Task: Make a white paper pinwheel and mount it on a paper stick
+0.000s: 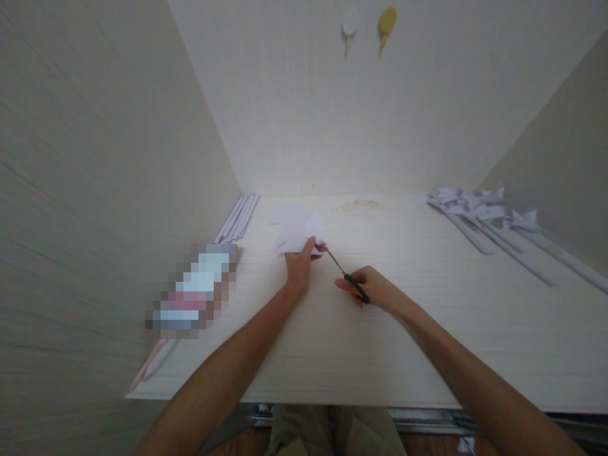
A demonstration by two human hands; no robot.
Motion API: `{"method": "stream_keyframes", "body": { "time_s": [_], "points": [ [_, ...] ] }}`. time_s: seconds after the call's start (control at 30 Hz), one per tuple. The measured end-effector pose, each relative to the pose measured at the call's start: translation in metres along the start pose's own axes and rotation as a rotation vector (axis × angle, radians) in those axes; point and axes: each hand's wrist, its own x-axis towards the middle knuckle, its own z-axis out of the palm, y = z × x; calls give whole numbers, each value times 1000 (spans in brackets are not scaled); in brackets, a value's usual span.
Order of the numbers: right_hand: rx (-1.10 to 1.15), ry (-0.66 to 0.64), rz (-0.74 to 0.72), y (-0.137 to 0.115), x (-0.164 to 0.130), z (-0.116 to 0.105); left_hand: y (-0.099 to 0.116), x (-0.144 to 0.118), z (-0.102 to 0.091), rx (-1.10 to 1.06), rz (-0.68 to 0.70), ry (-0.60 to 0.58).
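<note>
My left hand (300,265) grips a white sheet of paper (294,233) above the middle of the desk, thumb on top and fingers beneath. Cuts or folds run across the sheet. My right hand (365,286) is closed around the black handles of a pair of scissors (339,267). The scissor blades point up and left, and their tips reach the paper's edge by my left fingers. Just behind the held sheet, another white paper piece (285,213) lies flat on the desk.
Rolled paper sticks (239,218) lie at the back left. White paper pinwheels (479,206) on sticks rest at the right. A pixelated phone-like object (194,291) with a pink cord lies along the left wall. White hook (350,22) and yellow hook (387,21) are on the back wall.
</note>
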Motion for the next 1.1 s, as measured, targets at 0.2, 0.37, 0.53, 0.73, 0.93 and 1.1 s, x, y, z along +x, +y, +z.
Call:
{"method": "stream_keyframes", "body": {
  "time_s": [0.2,0.37,0.53,0.73,0.93,1.1],
  "points": [
    [-8,1,-14,2,1,0,-1,0,0,30,14,-14],
    [6,-4,-5,2,2,0,-1,0,0,28,18,-11],
    [-10,-3,-7,-1,0,0,-1,0,0,14,21,-9],
    [-20,2,0,0,1,1,-3,0,1,-1,25,-4],
    [-31,-3,-18,3,2,0,-1,1,1,9,23,-6],
    [-57,5,-21,1,1,1,-1,0,1,1,28,-10]
  ]
}}
